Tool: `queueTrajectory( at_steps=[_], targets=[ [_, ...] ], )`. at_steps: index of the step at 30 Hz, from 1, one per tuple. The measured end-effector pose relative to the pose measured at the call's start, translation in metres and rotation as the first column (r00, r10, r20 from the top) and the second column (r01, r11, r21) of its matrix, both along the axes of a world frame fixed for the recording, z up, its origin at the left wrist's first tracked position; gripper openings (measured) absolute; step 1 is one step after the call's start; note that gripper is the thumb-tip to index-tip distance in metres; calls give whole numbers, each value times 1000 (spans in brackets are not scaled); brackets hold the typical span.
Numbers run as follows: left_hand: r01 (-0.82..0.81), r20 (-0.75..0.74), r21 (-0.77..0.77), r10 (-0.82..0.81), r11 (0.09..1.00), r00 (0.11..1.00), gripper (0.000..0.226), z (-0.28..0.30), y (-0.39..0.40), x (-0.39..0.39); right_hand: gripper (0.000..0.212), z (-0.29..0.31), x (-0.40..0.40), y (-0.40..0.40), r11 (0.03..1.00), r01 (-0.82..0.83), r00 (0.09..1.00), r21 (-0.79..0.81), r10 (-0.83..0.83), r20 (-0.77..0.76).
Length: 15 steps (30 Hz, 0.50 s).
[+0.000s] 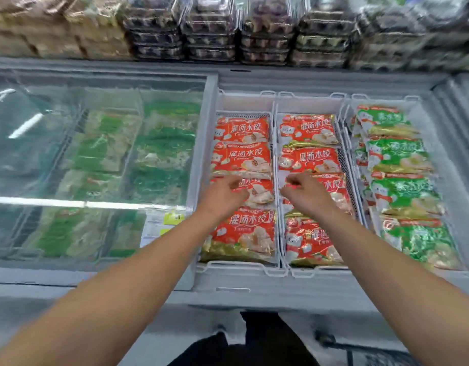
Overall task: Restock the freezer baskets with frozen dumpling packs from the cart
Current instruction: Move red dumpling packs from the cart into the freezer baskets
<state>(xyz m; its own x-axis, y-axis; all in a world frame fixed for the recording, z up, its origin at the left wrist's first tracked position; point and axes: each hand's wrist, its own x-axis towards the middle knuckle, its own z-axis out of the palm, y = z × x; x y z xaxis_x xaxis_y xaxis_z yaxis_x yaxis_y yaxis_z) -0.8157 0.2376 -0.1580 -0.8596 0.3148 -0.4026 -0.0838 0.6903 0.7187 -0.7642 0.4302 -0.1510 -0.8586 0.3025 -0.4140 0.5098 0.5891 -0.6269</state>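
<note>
We reach both hands into the freezer | left grip (225, 192) loosely curled, holding nothing, over a red dumpling pack (250, 191) | right grip (306, 192) seems to pinch a neighbouring pack (331, 190), blurred | risk: thin pinch slips, pack snags the basket divider (277, 165) between grips.

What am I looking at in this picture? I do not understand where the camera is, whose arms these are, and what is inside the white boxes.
The camera sits on a person's head and looks down, so the two bare arms are that person's own. There is no machine. Below is an open chest freezer holding white baskets. Two baskets hold red dumpling packs; the one to the right holds green packs. The left hand reaches over a red pack in the left basket, and the right hand over one in the middle basket. Blur hides whether the fingers grip anything. On the left, a glass lid covers more green packs.
</note>
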Motion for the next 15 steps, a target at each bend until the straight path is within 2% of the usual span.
queueTrajectory(
  at_steps=[5,8,15],
  targets=[
    [109,-32,90,-107,990,994,48,2,-11,78,46,4,114,-20,991,94,996,100,-95,3],
    [181,-39,135,-177,974,983,45,8,-12,128,49,4,187,-25,974,182,981,136,-189,40],
    [462,-60,101,-458,881,887,51,8,17,236,44,10,347,-20,897,391,905,204,-415,90]
  ],
)
